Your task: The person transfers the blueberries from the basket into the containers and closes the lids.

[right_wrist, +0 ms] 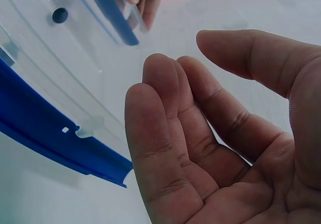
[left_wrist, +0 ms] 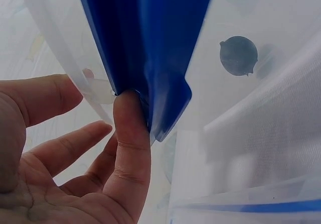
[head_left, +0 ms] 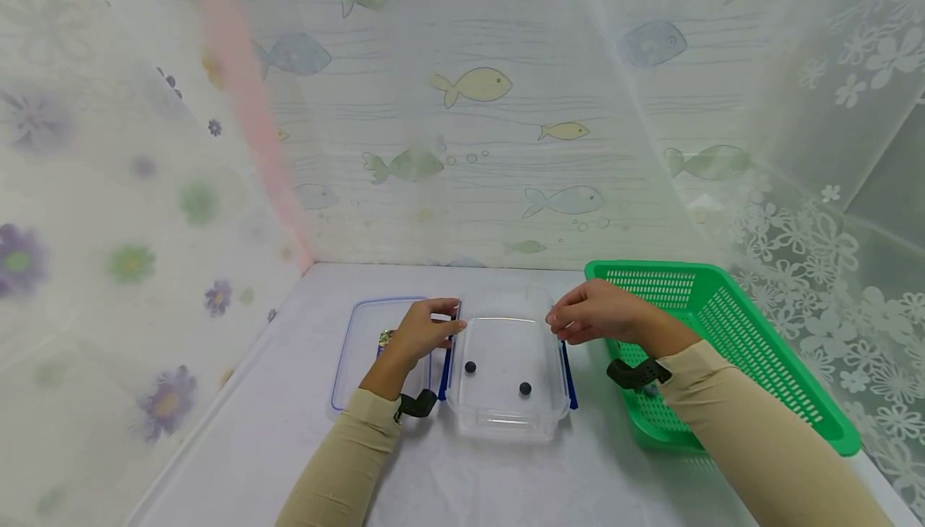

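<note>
A clear plastic food container [head_left: 499, 422] stands in front of me, with a blue side latch [left_wrist: 165, 38] hanging on its left and another blue latch [right_wrist: 55, 133] on its right. Two small dark round things, one nearer the left [head_left: 470, 367] and one nearer the right [head_left: 525, 389], show through the plastic. My left hand [head_left: 425, 334] is at the far left corner. In the left wrist view, its little finger touches the left latch and its thumb lies by the clear rim. Beside the far right corner, my right hand [head_left: 596, 314] has loosely bent fingers around nothing.
A clear lid [head_left: 345, 350] with a blue seal lies on the left, partly behind my left arm, with a small colourful label [head_left: 385, 338]. A green basket [head_left: 766, 342] stands on the right under my right forearm. Printed curtains [head_left: 462, 133] surround the white table [head_left: 238, 439].
</note>
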`<act>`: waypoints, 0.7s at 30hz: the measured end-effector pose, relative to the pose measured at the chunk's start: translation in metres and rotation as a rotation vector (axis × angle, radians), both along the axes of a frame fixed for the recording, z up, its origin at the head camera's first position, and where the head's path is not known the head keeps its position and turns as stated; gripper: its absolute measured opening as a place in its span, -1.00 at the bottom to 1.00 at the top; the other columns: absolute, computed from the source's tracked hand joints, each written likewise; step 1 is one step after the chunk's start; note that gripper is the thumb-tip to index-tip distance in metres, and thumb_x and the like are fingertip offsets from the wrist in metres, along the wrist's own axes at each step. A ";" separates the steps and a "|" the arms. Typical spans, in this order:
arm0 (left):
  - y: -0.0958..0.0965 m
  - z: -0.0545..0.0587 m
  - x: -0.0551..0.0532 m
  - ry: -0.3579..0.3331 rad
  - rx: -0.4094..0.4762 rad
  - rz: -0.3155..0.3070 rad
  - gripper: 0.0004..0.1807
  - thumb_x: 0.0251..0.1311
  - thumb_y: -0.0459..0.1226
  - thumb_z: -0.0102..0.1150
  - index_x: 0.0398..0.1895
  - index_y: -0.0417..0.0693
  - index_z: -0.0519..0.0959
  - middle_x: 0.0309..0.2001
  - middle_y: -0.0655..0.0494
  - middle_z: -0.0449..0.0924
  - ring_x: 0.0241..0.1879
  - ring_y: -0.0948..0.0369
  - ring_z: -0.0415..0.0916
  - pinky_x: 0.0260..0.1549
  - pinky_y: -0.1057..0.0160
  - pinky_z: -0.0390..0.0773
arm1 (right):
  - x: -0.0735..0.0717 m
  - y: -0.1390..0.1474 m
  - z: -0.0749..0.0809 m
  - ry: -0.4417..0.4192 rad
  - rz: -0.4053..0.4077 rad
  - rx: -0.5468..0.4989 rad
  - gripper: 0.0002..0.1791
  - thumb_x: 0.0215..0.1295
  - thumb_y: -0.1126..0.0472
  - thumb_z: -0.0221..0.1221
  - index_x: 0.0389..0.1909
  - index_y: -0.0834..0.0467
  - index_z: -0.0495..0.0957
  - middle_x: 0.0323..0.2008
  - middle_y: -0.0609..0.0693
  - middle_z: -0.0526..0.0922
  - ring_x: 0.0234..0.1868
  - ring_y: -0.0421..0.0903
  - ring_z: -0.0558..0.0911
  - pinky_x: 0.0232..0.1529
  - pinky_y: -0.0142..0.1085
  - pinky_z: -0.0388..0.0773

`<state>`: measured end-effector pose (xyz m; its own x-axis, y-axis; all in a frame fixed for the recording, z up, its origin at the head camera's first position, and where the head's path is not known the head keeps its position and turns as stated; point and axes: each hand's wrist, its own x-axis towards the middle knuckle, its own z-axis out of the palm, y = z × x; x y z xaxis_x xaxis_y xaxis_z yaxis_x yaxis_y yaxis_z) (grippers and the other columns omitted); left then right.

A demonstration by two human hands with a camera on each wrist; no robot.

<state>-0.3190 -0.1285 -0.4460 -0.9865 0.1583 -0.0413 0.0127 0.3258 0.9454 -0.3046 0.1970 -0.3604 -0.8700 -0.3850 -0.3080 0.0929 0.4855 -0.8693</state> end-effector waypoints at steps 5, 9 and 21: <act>0.000 0.001 0.000 -0.005 0.004 0.000 -0.39 0.31 -0.25 0.40 0.43 -0.06 0.51 0.27 -0.08 0.56 0.20 -0.03 0.61 -0.18 0.18 0.80 | 0.000 0.000 0.000 -0.005 -0.002 0.003 -0.70 0.40 0.14 0.32 -0.04 0.28 0.74 -0.17 0.12 0.79 -0.04 0.13 0.77 -0.01 -0.12 0.78; 0.001 0.001 0.000 -0.005 0.007 0.001 -0.40 0.31 -0.25 0.40 0.42 -0.04 0.52 0.28 -0.07 0.56 0.22 -0.04 0.60 -0.17 0.18 0.80 | 0.000 0.001 -0.001 -0.010 -0.008 0.004 -0.70 0.38 0.13 0.34 -0.04 0.27 0.74 -0.17 0.11 0.80 -0.06 0.10 0.77 -0.02 -0.13 0.78; -0.001 0.000 -0.001 -0.007 0.006 0.000 -0.39 0.31 -0.24 0.40 0.42 -0.05 0.51 0.28 -0.07 0.56 0.21 -0.02 0.61 -0.17 0.18 0.80 | 0.000 0.011 -0.003 0.002 -0.023 0.017 -0.63 0.40 0.13 0.32 0.05 0.31 0.70 -0.08 0.17 0.78 -0.13 0.01 0.75 -0.01 -0.14 0.78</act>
<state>-0.3199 -0.1292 -0.4458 -0.9863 0.1581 -0.0467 0.0063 0.3196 0.9475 -0.3050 0.2082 -0.3636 -0.8792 -0.3593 -0.3129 0.1031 0.4977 -0.8612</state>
